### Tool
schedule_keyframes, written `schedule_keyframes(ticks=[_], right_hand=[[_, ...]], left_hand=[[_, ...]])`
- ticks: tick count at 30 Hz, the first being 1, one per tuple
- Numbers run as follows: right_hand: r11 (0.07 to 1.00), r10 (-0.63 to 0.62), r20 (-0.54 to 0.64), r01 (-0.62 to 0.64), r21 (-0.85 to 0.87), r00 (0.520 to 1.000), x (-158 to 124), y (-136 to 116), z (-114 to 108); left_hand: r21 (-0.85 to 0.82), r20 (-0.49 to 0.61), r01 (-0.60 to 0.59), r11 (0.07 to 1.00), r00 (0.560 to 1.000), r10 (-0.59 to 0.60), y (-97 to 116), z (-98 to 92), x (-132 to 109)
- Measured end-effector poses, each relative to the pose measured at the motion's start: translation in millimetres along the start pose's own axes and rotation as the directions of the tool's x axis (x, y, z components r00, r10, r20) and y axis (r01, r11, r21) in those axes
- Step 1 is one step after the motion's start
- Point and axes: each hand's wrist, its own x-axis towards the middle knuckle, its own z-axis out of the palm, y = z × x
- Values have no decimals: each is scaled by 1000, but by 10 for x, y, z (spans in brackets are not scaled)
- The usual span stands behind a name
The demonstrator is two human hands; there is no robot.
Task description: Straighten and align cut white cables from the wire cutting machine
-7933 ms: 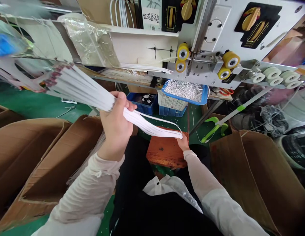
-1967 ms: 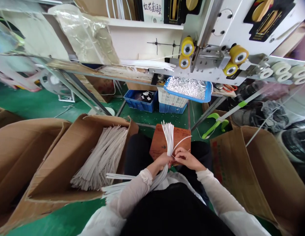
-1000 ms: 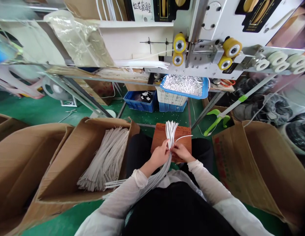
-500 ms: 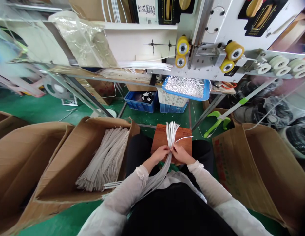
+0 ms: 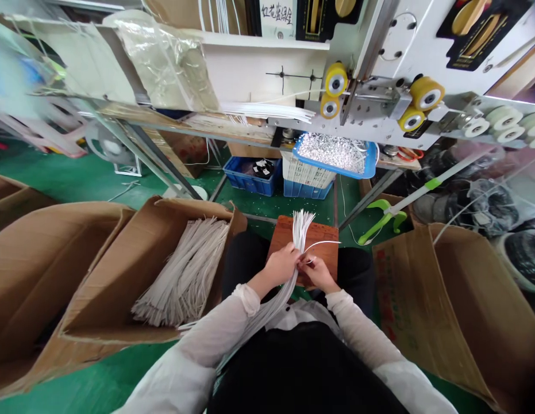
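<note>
A bundle of thin white strips [image 5: 301, 229] stands up from my hands over a reddish-brown wooden stool [image 5: 325, 231]; its long lower part trails down left across my lap. My left hand [image 5: 283, 264] is wrapped round the bundle near its upper end. Close beside it, touching the bundle, my right hand [image 5: 315, 270] pinches a single white strip [image 5: 325, 242] that curves out to the right. The exact fingertip contact is small and partly hidden.
To the left, a cardboard box [image 5: 88, 287] holds many white strips [image 5: 185, 276]. Another box [image 5: 457, 310] stands at the right. Ahead is a machine with yellow rollers [image 5: 336, 80], above a blue tray [image 5: 370, 164] of white scraps and a blue crate [image 5: 250, 181].
My left hand has closed further round the bundle, its knuckles now on top. My right hand has shifted slightly right and down with the single strip. The view has turned slightly.
</note>
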Motion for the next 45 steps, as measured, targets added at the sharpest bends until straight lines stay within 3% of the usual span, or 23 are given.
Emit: schedule_keyframes(ticks=[5, 8, 11, 16, 18, 23, 29, 32, 35, 38, 41, 45], right_hand=[[992, -127, -158, 123, -38, 979, -91, 31, -162], [994, 24, -180, -4, 108, 983, -170, 72, -191], [953, 172, -63, -149, 263, 983, -130, 54, -134], [971, 237, -14, -237, 18, 971, 128, -64, -62], [976, 206, 3, -205, -72, 979, 191, -100, -61], [949, -10, 19, 15, -315, 1000, 167, -110, -63], [961, -8, -49, -6, -276, 999, 96, -24, -46], [971, 5, -24, -11, -240, 1000, 121, -30, -78], [956, -60, 19, 63, -288, 998, 148, -71, -150], [881, -168, 82, 187, -435, 982, 161, -102, -232], [749, -267, 163, 311, -585, 950, 166, -90, -268], [642, -341, 149, 346, -685, 928, 155, 5, -202]], left_hand=[[272, 86, -102, 957, 993, 81, -167, -376, -82], [380, 105, -76, 922, 994, 39, -325, -438, -197], [419, 118, -64, 906, 993, 15, -363, -385, -247], [409, 88, -92, 908, 994, 61, -150, -333, -101], [385, 55, -89, 919, 996, 73, -39, -308, -13], [297, -1, -13, 955, 1000, 14, 108, -126, 105], [198, -38, 58, 978, 998, -51, 95, 20, -2], [170, -48, 39, 985, 998, -31, 31, 21, -26], [140, -50, 0, 990, 999, 7, -53, 33, 19], [102, -65, -25, 994, 997, 32, -115, 88, 88], [61, -99, -21, 998, 995, 27, -141, 177, 126], [2, -139, -5, 1000, 990, 6, -168, 280, 113]])
